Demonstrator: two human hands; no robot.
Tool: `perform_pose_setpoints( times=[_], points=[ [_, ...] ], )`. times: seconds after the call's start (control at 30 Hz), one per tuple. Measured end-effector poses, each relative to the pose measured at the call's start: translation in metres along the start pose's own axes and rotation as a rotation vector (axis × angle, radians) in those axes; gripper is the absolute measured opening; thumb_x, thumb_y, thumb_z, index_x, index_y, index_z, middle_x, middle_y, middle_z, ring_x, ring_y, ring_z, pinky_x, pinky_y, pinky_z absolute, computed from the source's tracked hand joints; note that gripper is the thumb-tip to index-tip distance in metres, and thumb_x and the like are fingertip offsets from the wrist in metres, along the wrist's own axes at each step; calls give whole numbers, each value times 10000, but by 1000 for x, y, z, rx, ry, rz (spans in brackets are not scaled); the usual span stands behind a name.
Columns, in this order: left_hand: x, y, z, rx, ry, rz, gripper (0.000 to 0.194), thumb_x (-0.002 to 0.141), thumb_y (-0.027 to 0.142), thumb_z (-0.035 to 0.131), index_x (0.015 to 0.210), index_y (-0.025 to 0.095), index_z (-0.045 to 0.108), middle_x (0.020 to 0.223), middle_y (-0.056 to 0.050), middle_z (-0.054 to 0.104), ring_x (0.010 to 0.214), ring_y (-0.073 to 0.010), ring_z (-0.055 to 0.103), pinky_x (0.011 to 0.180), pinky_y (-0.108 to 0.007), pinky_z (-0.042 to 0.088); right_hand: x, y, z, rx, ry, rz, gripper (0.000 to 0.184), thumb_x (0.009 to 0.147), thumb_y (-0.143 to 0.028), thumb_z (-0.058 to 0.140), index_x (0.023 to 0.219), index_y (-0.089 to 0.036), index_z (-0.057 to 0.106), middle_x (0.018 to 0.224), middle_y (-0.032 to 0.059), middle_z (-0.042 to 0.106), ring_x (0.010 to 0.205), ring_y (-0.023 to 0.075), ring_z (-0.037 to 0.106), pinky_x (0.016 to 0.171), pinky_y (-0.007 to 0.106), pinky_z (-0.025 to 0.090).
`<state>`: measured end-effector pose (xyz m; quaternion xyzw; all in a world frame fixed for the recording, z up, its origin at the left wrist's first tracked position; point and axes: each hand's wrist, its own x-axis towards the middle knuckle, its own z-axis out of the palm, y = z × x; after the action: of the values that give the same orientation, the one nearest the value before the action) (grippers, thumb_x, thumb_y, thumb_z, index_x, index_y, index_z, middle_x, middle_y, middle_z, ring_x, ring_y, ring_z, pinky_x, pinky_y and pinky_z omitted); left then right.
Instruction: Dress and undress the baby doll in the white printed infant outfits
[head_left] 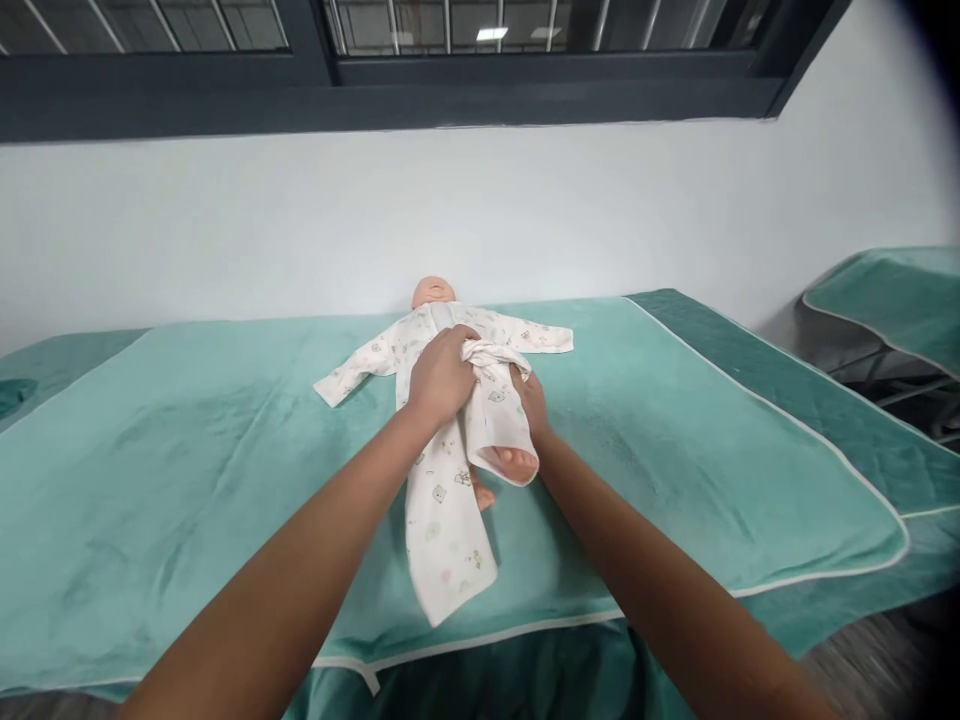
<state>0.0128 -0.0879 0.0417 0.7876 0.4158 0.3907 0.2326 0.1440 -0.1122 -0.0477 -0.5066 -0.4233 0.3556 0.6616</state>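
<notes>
A baby doll (433, 291) lies on its back with its head toward the wall. It wears a white printed romper (444, 530) with long sleeves spread to both sides. My left hand (442, 375) is closed on bunched cloth at the romper's middle. My right hand (532, 400) grips the right-hand trouser leg (499, 410) from its outer side, its fingers partly hidden by the cloth. A doll foot (517, 462) shows inside that leg's opening. The other foot (483, 493) lies bare beside the flat left-hand trouser leg, which stretches toward me.
A light green blanket (225, 480) with white piping covers the darker green bed (817, 420). Behind it rises a white wall (300, 220) below a dark-framed, barred window (540, 75). Another green-covered seat or bed (892, 300) stands at the right on metal legs.
</notes>
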Motion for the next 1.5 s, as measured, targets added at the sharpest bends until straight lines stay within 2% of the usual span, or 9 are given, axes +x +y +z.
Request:
perform_pose_setpoints(
  times=[0.13,0.3,0.4,0.53,0.63,0.9,1.03,1.17,1.5],
  points=[
    [-9,-15,-11,-236,0,-160,262,752,209,650,1013,211,663,1066,-51,665,1040,-246,585,973,-372,408,21,5,-10,-137,1,-16,380,851,-486,507,1079,-210,635,1182,74,663,1118,236,571,991,373,407],
    [-30,-28,-42,-813,-220,-409,407,750,346,753,1123,224,645,1070,-49,663,929,-192,634,802,-287,477,21,-23,-34,-346,-309,-144,242,798,-419,646,943,-225,640,969,19,654,945,213,569,878,345,426],
    [-30,-30,-40,-929,-141,-426,405,723,314,793,1091,217,654,1010,-35,671,865,-162,639,745,-256,485,25,-57,-23,-362,-557,-224,330,806,-441,672,1073,-249,651,1112,27,642,1044,217,560,883,324,414],
    [-21,-27,-23,-977,53,-377,318,748,303,779,1023,202,655,911,-14,655,793,-133,627,716,-243,488,42,-83,11,-460,-777,-166,296,770,-476,700,921,-222,684,915,16,677,859,208,586,730,310,421],
    [-17,-26,-16,-938,97,-389,300,763,322,768,1007,202,643,886,-6,639,771,-130,616,710,-248,488,49,-79,23,-395,-815,-90,278,757,-451,707,871,-200,676,844,2,669,809,194,593,681,292,418],
    [-16,-23,-14,-730,33,-380,270,843,417,681,1029,224,650,872,2,609,766,-121,581,734,-244,470,43,-57,11,-53,-760,183,196,752,-350,718,842,-196,639,800,-1,692,782,179,647,689,275,463],
    [-22,-23,-19,-674,-111,-400,311,855,453,659,1055,220,610,894,-9,627,811,-143,597,733,-248,460,45,-54,10,156,-745,334,214,720,-316,744,792,-198,579,679,-23,644,624,139,602,562,234,424],
    [-31,-26,-25,-680,-245,-432,356,811,436,711,1047,191,606,876,-23,634,713,-135,578,636,-237,437,45,-53,10,264,-757,343,222,738,-321,734,768,-194,555,574,-62,542,505,88,478,497,214,358],
    [-31,-31,-14,-775,57,-442,263,832,419,686,966,195,661,896,-15,658,785,-143,593,720,-249,457,38,-54,13,-6,-785,214,407,671,-358,817,996,-215,620,895,5,684,817,190,636,678,281,492]
  ],
)
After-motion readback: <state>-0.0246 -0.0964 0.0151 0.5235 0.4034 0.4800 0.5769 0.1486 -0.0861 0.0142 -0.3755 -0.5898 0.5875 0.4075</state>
